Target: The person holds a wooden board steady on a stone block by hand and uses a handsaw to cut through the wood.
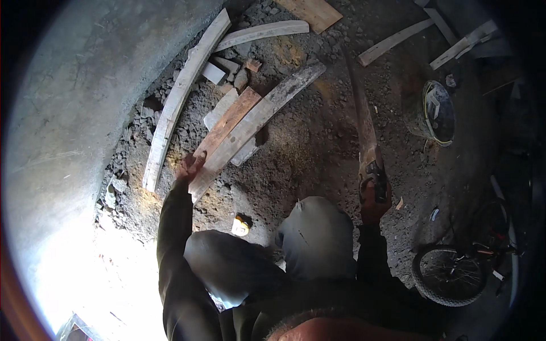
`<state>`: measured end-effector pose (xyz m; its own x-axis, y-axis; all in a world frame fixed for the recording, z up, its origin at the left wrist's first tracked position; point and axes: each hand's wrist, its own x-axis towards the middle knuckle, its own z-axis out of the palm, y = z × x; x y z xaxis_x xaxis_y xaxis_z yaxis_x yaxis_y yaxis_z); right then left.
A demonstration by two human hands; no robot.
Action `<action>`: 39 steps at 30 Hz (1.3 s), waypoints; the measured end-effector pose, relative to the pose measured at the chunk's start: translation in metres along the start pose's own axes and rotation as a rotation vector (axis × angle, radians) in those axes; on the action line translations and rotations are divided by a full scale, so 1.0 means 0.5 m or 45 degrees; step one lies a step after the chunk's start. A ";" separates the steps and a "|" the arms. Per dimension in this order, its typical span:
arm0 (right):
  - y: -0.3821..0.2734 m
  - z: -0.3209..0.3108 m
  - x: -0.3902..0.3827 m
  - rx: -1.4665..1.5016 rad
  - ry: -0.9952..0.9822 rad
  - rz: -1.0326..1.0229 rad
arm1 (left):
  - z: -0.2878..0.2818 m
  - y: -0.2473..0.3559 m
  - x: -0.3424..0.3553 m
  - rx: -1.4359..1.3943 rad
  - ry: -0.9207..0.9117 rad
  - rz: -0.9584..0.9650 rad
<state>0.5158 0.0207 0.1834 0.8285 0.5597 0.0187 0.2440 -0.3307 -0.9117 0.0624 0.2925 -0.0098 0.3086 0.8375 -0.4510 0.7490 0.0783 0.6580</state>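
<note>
Two wooden boards lie side by side on the rough ground, slanting up to the right. The shorter reddish-brown board (232, 116) has its near end under my left hand (191, 166), whose fingers grip there at the edge of the longer grey board (270, 104). Pale blocks (223, 108) sit beneath the boards. In my right hand (375, 203) is the dark handle of a handsaw (364, 125). Its long blade points away from me, to the right of the boards and apart from them.
A long pale timber (181, 102) lies along the concrete wall (74, 108) at left. More planks (395, 42) are at the far side. At right stand a bucket (427, 122) and a bicycle wheel (420, 273). A small yellow-and-white object (240, 226) lies by my knees.
</note>
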 end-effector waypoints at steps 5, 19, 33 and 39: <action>-0.010 0.002 -0.008 0.100 0.066 0.164 | -0.006 -0.016 -0.015 0.076 0.287 -0.155; -0.031 0.029 0.005 0.036 -0.032 -0.019 | -0.114 -0.058 -0.133 0.803 0.452 -0.175; -0.021 0.111 0.043 -0.032 -0.466 -0.248 | 0.067 0.084 -0.037 0.185 -0.031 0.513; -0.071 0.152 0.072 -0.063 -0.618 -0.370 | 0.092 0.121 -0.032 0.365 -0.034 0.177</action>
<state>0.4985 0.1103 0.1851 0.4000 0.9143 0.0642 0.4603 -0.1398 -0.8767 0.1298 0.2589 0.0097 0.4321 0.8148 -0.3865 0.8320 -0.1948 0.5195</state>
